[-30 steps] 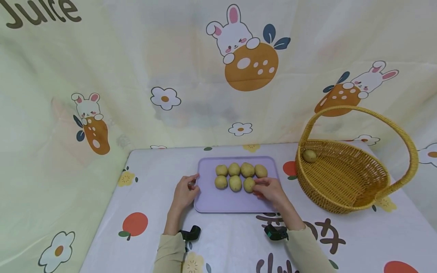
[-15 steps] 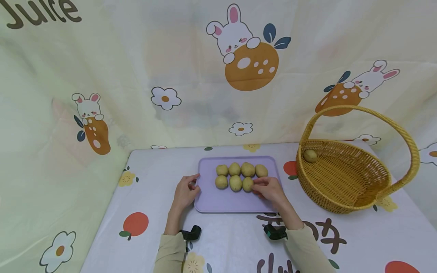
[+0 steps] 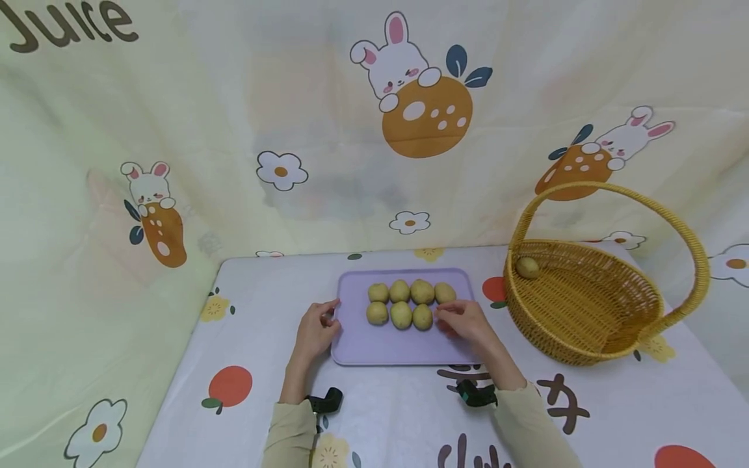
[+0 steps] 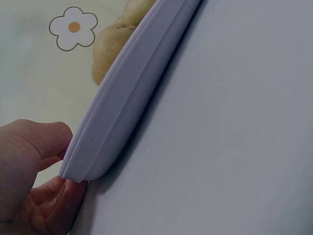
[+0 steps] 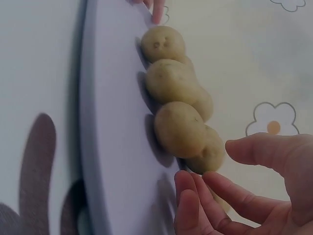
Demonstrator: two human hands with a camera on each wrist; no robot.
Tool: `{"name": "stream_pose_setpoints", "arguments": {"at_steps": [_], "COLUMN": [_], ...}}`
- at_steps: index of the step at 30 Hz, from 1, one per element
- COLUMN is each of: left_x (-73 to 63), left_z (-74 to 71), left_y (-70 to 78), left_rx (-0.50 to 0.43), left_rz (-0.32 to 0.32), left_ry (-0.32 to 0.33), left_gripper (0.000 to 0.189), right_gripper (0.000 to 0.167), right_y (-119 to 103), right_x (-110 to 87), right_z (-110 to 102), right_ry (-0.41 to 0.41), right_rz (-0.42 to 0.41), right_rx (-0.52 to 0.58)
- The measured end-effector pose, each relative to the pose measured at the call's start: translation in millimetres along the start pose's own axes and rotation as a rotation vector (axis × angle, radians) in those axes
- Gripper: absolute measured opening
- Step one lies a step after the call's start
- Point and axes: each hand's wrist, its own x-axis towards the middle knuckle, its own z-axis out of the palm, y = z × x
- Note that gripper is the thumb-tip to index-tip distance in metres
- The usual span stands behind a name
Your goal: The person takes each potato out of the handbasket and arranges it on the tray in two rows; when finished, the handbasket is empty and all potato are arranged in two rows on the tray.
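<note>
On the lilac tray (image 3: 404, 348), several small potatoes (image 3: 400, 315) stand in two rows. The front row has three, and the back row is longer. At the tray's left edge, my left hand (image 3: 316, 333) pinches the rim between thumb and fingers; the left wrist view shows the thumb (image 4: 54, 139) against the rim. My right hand (image 3: 468, 323) is over the right part of the tray, just right of the rightmost front potato (image 3: 422, 317). Its fingers (image 5: 244, 196) and thumb are spread apart with nothing between them, partly hiding a back-row potato in the right wrist view.
A wicker basket (image 3: 579, 351) with a tall arched handle stands to the right of the tray. One potato (image 3: 528, 267) lies inside it, at the left. A printed white cloth (image 3: 281, 279) covers the table, and a patterned curtain (image 3: 328, 214) hangs behind it.
My right hand has let go of the rightmost front potato and drawn slightly right. That potato has shifted a little left, closer to its neighbour. The left hand stays on the tray's rim.
</note>
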Motion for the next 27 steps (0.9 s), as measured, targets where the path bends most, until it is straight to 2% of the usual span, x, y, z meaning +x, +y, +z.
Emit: {"name": "stream_pose_setpoints", "arguments": {"at_steps": [6,15,27], "left_x": [-0.3,-1.1,-0.7], "left_z": [-0.1,0.2,0.4], "left_y": [-2.6,-3.8,1.0], "left_rx": [-0.002,-0.002,0.002], "left_rz": [-0.003,0.006,0.008], "left_ry": [0.005,0.01,0.015], "left_gripper": [0.048,0.047,0.047], "right_gripper": [0.035,0.038,0.043], "right_y": [-4.7,-12.3,-26.2], "right_x": [0.3,-1.9,-2.0], "right_z": [-10.3,-30.3,-67.9], "right_ry": [0.013,-0.01,0.021], "right_rz": [-0.04,-0.03,-0.071], "right_rx": [-0.027,-0.018,-0.022]}}
